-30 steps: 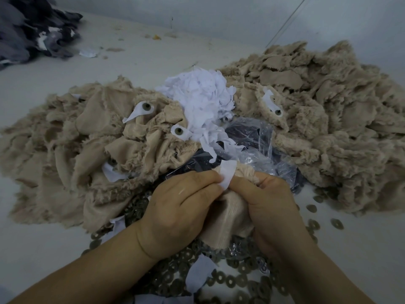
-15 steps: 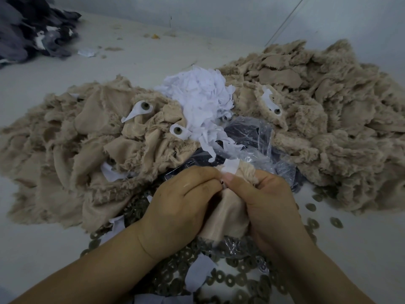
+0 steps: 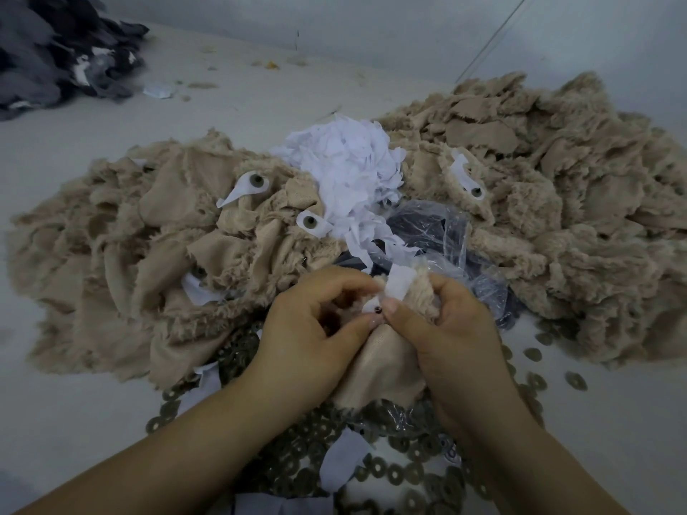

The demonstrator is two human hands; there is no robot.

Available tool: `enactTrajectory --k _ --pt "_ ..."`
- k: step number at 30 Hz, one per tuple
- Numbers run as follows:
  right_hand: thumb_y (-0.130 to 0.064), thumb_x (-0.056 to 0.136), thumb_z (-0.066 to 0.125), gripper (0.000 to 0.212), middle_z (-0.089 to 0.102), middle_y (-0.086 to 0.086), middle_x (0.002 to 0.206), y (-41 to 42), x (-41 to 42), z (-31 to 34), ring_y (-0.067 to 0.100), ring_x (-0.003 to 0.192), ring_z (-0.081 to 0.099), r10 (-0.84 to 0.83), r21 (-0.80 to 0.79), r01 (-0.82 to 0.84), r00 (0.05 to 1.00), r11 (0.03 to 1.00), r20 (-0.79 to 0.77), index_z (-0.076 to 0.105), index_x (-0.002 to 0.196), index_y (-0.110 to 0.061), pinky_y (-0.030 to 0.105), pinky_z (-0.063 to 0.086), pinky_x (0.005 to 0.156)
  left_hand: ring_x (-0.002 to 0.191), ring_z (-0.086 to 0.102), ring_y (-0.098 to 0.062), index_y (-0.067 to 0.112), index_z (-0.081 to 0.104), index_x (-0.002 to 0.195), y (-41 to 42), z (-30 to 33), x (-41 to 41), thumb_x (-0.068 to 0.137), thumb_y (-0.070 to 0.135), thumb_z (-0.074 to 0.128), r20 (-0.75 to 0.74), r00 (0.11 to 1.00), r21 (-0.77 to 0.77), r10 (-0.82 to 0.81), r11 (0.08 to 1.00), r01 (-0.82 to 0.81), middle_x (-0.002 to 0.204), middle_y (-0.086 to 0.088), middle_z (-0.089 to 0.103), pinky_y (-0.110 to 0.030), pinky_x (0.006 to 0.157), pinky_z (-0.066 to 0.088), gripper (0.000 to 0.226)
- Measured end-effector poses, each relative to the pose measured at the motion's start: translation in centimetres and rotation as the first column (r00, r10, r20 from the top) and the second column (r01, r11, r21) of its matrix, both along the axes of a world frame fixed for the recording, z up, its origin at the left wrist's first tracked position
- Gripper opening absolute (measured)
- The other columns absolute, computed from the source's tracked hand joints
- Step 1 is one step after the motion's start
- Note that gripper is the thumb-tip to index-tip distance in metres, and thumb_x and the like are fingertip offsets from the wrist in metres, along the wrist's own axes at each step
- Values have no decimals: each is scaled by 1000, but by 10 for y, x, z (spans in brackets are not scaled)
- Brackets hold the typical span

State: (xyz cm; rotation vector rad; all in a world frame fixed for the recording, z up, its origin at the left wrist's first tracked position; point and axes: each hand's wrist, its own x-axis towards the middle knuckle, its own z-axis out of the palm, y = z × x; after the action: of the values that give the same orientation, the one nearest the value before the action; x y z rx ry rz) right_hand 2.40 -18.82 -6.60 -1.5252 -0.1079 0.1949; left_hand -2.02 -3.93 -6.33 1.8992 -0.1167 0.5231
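beige plush piece, white patch, fuzzy edge.

We can read no text, label, brand, number or sign. The white patch on the plush piece, pinched by our left hand and right hand, shows only plain white.

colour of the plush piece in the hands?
The plush piece is beige, with a white patch at its top; head view shows it best.
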Motion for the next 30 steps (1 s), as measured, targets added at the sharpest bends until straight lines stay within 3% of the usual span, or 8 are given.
enactTrajectory --k 8,13,17,19,21,23,27,30 --pt "-14 81 79 49 65 -22 106 2 -3 5 -4 90 69 -15 -1 15 998 1000 -65 58 121 -34 17 57 67 107 63 -7 6 75 104 5 -6 -5 83 5 75 305 952 281 -16 957 -74 117 -5 67 -24 91 52 21" --pt "-10 82 77 63 64 -9 119 2 -6 11 13 99 72 93 120 -69 974 990 -206 53 137 -29 32 61 77 100 69 -19 5 76 104 15 -11 -8 87 0 71 337 930 432 -145 902 -16 111 -7 72 -34 84 56 19" --pt "-11 86 73 62 58 -10 133 3 -12 18 14 114 65 177 -81 -186 978 979 -108 52 139 -34 40 56 94 90 70 -13 6 78 95 25 0 -14 85 8 73 294 948 334 -124 942 19 96 -5 75 -31 80 57 11" --pt "-22 90 71 44 71 -2 114 4 -15 23 20 93 71 196 -244 -208 978 947 -71 58 129 -38 45 60 84 85 70 -10 8 77 95 35 10 -15 82 8 75 258 959 296 -116 955 36 91 -2 75 -32 77 58 13" --pt "-30 92 64 9 74 3 82 2 -17 35 24 73 70 188 -487 -142 981 862 46 69 100 -34 40 62 71 84 71 -9 9 75 99 46 21 -18 83 12 75 240 955 316 -175 944 93 90 -2 75 -32 74 59 16" --pt "-27 93 61 18 71 0 64 -2 -19 42 13 55 68 386 -735 -231 921 638 45 70 80 -20 22 58 59 82 71 -7 7 75 98 53 29 -21 82 17 74 233 945 361 -228 923 134 88 -1 75 -30 72 59 18" --pt "-17 82 65 17 72 15 81 -1 -37 39 21 69 67 741 -841 -529 609 114 -283 68 80 0 37 59 68 80 71 -4 7 77 95 58 32 -29 80 24 77 153 947 401 -281 894 201 87 0 75 -29 70 59 23" --pt "-25 74 71 17 66 6 71 6 -38 26 17 64 60 779 -923 -335 623 189 -67 65 68 -10 27 53 57 82 70 -5 6 78 92 61 31 -32 79 20 76 119 954 434 -275 878 199 86 -1 75 -28 73 58 19"
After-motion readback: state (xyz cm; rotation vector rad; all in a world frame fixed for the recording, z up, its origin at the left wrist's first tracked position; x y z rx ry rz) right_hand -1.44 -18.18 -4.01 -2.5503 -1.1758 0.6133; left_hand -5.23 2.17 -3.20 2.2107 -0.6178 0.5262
